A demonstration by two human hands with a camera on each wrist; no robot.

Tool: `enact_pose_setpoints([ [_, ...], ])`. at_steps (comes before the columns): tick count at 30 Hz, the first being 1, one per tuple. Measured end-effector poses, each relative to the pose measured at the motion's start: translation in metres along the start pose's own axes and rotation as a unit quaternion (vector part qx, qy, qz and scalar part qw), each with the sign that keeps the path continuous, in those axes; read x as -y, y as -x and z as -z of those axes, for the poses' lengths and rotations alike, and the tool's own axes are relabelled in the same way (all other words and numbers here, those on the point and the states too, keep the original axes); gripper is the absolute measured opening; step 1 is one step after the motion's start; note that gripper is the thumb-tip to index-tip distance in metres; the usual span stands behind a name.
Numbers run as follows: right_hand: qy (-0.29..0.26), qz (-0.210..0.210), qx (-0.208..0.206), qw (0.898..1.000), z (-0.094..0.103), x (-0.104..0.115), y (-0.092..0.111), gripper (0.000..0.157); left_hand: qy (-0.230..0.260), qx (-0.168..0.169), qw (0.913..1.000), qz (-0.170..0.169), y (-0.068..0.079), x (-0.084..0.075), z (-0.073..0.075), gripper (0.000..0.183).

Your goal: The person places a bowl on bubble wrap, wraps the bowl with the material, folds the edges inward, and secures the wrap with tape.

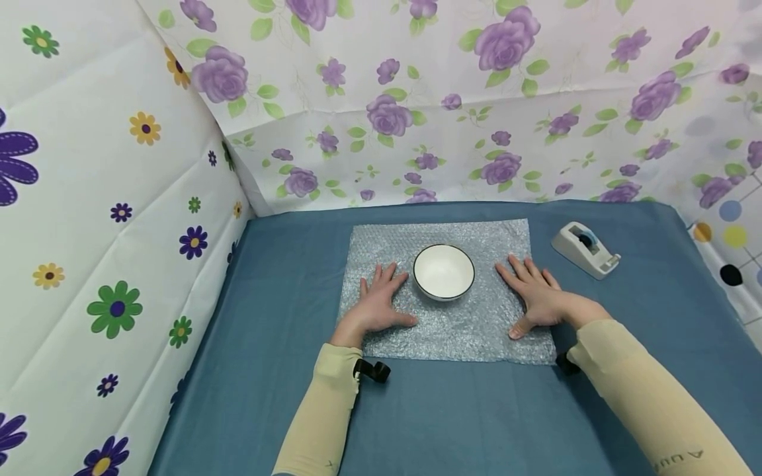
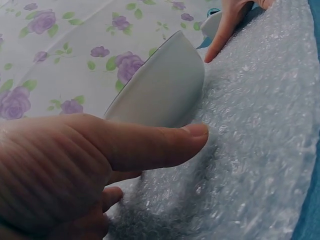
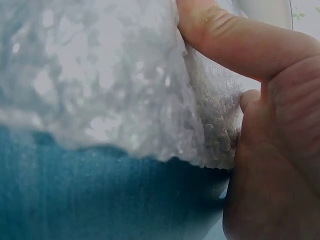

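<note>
A white bowl (image 1: 444,272) with a dark rim stands upright on a sheet of bubble wrap (image 1: 476,334), a little above the sheet's middle. Left of the bowl, my left hand (image 1: 378,305) rests on the wrap with fingers spread and thumb pointing toward the bowl's near side. In the left wrist view its thumb (image 2: 165,145) shows in front of the bowl (image 2: 162,85). My right hand (image 1: 540,301) lies with straight, spread fingers on the right part of the wrap, apart from the bowl. From the right wrist, its thumb (image 3: 240,42) appears against the wrap (image 3: 100,75).
A white tape dispenser (image 1: 586,250) stands on the blue cloth-covered table (image 1: 286,297), to the right of the wrap. Flower-printed sheets (image 1: 357,99) hang at the back and left. Dark straps (image 1: 372,370) circle the wrists.
</note>
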State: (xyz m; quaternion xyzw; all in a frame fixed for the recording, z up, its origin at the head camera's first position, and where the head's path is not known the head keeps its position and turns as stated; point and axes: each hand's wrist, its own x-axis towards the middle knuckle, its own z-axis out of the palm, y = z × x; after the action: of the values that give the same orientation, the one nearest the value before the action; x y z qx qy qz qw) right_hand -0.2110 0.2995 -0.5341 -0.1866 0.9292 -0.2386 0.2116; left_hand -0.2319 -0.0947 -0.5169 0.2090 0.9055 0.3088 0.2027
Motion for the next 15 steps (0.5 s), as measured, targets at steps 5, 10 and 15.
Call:
enact_pose_setpoints([
  [5,0.005,-0.009,0.002,1.0,-0.003,-0.006,-0.003,0.154,0.0,0.004,1.0,-0.002,0.001,0.0,0.002,0.103],
  [10,0.001,-0.001,-0.004,1.0,-0.005,-0.011,-0.005,0.153,-0.018,-0.001,0.9997,0.017,0.003,0.0,0.002,0.109],
  [15,0.004,0.008,-0.009,1.0,-0.008,-0.016,-0.005,0.151,-0.027,-0.004,0.9992,0.03,0.004,0.0,0.002,0.112],
])
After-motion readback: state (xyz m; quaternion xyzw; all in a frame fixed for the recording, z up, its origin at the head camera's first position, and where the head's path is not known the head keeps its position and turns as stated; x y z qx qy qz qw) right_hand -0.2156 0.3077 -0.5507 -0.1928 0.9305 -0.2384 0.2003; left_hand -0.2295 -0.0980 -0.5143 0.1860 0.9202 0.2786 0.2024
